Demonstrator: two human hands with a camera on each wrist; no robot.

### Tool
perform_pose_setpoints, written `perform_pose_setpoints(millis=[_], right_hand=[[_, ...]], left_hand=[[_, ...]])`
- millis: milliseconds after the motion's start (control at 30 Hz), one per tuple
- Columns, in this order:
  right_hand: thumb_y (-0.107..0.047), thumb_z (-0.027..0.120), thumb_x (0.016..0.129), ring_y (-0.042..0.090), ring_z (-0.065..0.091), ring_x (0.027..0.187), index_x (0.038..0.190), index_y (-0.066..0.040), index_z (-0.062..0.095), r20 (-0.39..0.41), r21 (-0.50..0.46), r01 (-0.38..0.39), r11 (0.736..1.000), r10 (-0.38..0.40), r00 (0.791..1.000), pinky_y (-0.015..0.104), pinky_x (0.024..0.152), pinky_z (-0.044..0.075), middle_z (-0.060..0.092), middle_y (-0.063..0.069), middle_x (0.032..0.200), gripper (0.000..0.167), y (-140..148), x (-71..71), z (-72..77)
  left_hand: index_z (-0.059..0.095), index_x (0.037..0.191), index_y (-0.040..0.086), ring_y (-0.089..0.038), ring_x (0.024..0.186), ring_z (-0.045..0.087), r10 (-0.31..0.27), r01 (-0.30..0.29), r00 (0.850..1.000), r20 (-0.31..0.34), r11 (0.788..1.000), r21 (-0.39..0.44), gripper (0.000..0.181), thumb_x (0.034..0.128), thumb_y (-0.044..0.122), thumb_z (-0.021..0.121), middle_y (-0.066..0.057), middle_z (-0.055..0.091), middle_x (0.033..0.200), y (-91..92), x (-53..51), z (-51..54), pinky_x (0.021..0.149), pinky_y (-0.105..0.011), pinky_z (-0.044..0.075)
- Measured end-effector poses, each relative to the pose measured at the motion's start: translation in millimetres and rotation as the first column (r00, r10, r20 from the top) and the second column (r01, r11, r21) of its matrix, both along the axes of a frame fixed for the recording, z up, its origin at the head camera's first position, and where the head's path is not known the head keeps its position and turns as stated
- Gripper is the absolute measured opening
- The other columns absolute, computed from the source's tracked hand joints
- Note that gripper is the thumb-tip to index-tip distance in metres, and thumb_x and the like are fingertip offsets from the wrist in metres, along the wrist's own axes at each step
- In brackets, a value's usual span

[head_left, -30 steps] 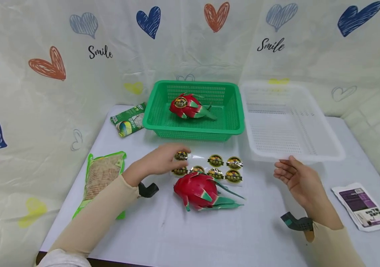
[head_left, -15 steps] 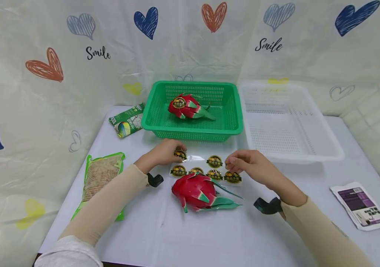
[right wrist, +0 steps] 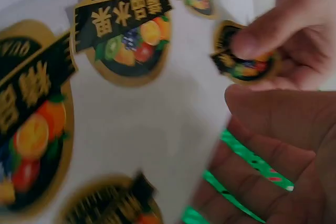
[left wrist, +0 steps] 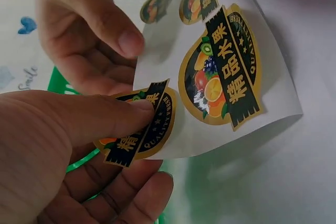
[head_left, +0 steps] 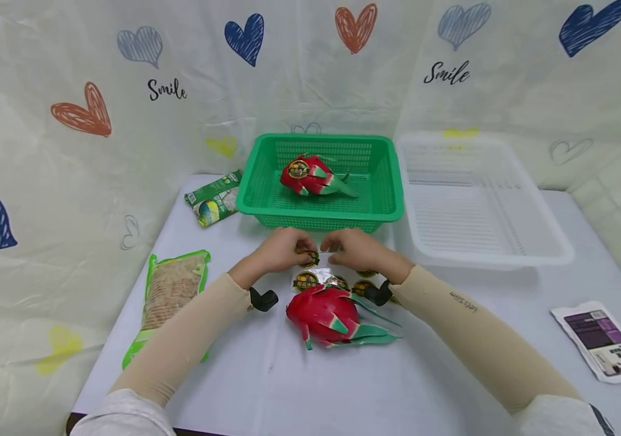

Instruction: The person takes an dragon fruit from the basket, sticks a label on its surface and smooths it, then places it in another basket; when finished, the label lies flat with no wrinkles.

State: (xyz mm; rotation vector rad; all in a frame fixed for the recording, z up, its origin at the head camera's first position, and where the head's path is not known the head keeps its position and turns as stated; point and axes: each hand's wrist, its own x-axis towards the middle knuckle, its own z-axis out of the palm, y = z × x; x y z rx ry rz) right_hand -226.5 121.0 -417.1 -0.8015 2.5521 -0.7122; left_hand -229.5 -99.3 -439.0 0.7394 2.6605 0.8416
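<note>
Corner sticker [left wrist: 158, 128] pinched in the left hand [head_left: 283, 249], right hand [head_left: 359, 249] just beside

Got left thumb and fingers curled on that sticker, making for the nearer of the two hands (can't tell if peeled free of the backing sheet [left wrist: 282, 96], sorry). Got the right hand loosely curved, thumb and fingers apart by the sheet's edge, no visible hold on anything, with the sticker just to its left. Seems to come down to that small gap. Note the sheet's long axis: left to right across the bench [head_left: 299, 381], between green plastic basket [head_left: 321, 216] and dragon fruit [head_left: 321, 315], pinched corner at far left. Same left-right lie for the dragon fruit, green tips pointing right.
</note>
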Motion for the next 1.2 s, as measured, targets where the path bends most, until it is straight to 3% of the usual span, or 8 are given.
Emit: perform_pose_setpoints(millis=[167, 333, 567, 900, 1200], right_hand=[[-0.007, 0.072, 0.095, 0.024, 0.071, 0.093, 0.108, -0.002, 0.078, -0.013, -0.037, 0.015, 0.999, -0.016, 1.000, 0.037, 0.081, 0.057, 0.079, 0.013, 0.104, 0.015, 0.9, -1.9, -5.8], [-0.010, 0.073, 0.096, 0.017, 0.066, 0.082, 0.101, -0.002, 0.079, 0.000, -0.087, 0.019, 0.996, -0.019, 1.000, 0.028, 0.071, 0.052, 0.079, 0.011, 0.096, 0.011, 3.1, -3.8, -9.9], [-0.015, 0.073, 0.097, 0.013, 0.060, 0.080, 0.099, -0.008, 0.081, 0.028, -0.112, 0.040, 0.993, -0.037, 0.999, 0.025, 0.069, 0.047, 0.080, 0.006, 0.096, 0.010, 2.9, -4.9, -13.9], [-0.011, 0.073, 0.096, 0.015, 0.064, 0.084, 0.097, -0.006, 0.081, -0.012, -0.128, 0.019, 0.992, -0.021, 1.000, 0.025, 0.070, 0.048, 0.080, 0.007, 0.095, 0.010, 1.8, -4.4, -18.6], [-0.010, 0.071, 0.097, 0.016, 0.067, 0.081, 0.099, -0.005, 0.081, -0.018, -0.111, 0.017, 0.994, -0.019, 1.000, 0.026, 0.068, 0.050, 0.081, 0.011, 0.098, 0.011, 1.2, -3.4, -17.6]], left_hand=[[0.079, 0.102, 0.011, -0.012, 0.090, 0.072, 0.001, -0.001, 1.000, 0.002, 0.999, 0.036, 0.011, 0.0913, 0.013, 0.079, -0.003, 0.080, 0.098, 4.8, 3.3, 1.3, 0.083, -0.029, 0.058], [0.078, 0.099, 0.011, -0.010, 0.088, 0.072, 0.002, -0.002, 1.000, 0.004, 0.999, 0.050, 0.009, 0.0913, 0.013, 0.079, -0.002, 0.080, 0.096, 5.7, 5.3, 0.4, 0.080, -0.027, 0.058], [0.078, 0.102, 0.009, -0.010, 0.087, 0.072, -0.004, 0.003, 1.000, 0.008, 0.998, 0.059, 0.011, 0.0921, 0.014, 0.079, -0.004, 0.080, 0.097, 8.5, 7.4, -4.0, 0.078, -0.024, 0.056], [0.080, 0.101, 0.011, -0.009, 0.080, 0.067, 0.034, -0.036, 0.999, 0.018, 0.995, 0.098, 0.010, 0.0942, 0.017, 0.078, -0.001, 0.079, 0.093, 7.5, 11.8, -5.5, 0.070, -0.023, 0.052], [0.080, 0.102, 0.016, -0.010, 0.087, 0.066, 0.060, -0.058, 0.998, -0.003, 0.976, 0.209, 0.010, 0.0973, 0.022, 0.075, 0.002, 0.078, 0.094, 0.4, 21.7, -0.5, 0.080, -0.027, 0.054]])
